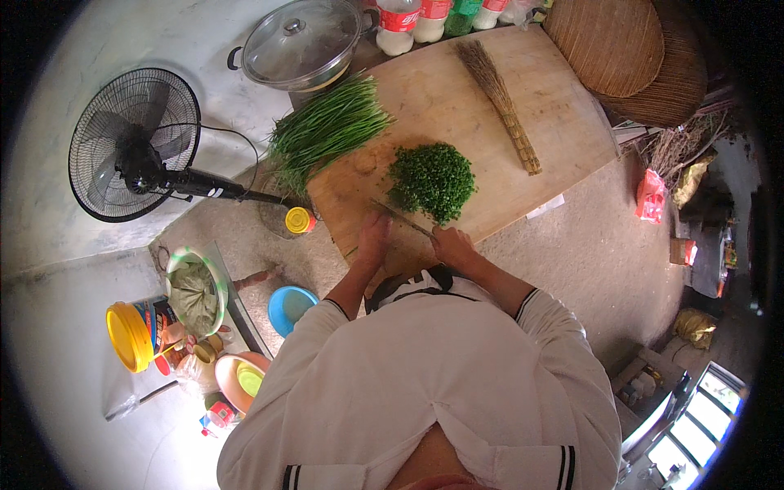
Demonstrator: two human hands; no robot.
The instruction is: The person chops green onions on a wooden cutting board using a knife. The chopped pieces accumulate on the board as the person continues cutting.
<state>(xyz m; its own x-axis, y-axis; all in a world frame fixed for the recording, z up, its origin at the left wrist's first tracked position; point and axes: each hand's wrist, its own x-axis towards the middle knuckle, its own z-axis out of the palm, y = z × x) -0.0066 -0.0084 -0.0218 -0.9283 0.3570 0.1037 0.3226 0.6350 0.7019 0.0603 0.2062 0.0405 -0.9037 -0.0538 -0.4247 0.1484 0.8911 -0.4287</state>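
Observation:
My right hand point(452, 244) is closed on the handle of a knife point(407, 219), whose narrow dark blade points up and left over the near end of the wooden board point(422, 116). My left hand point(375, 233) rests on the board beside the blade; whether anything is under its fingers cannot be told. Just beyond the knife lies a heap of finely chopped greens point(432, 180). Long green chives or similar stalks point(331, 125) lie in a bundle across the board's left edge. A straw whisk broom point(502, 107) lies on the right part of the board.
A lidded steel pan point(301, 43) and plastic bottles point(398, 27) stand behind the board. Round woven trays point(603, 46) are at the back right. A standing fan point(138, 147) is to the left, with a yellow-lidded jar point(299, 220) and a blue basin point(290, 309) nearer me.

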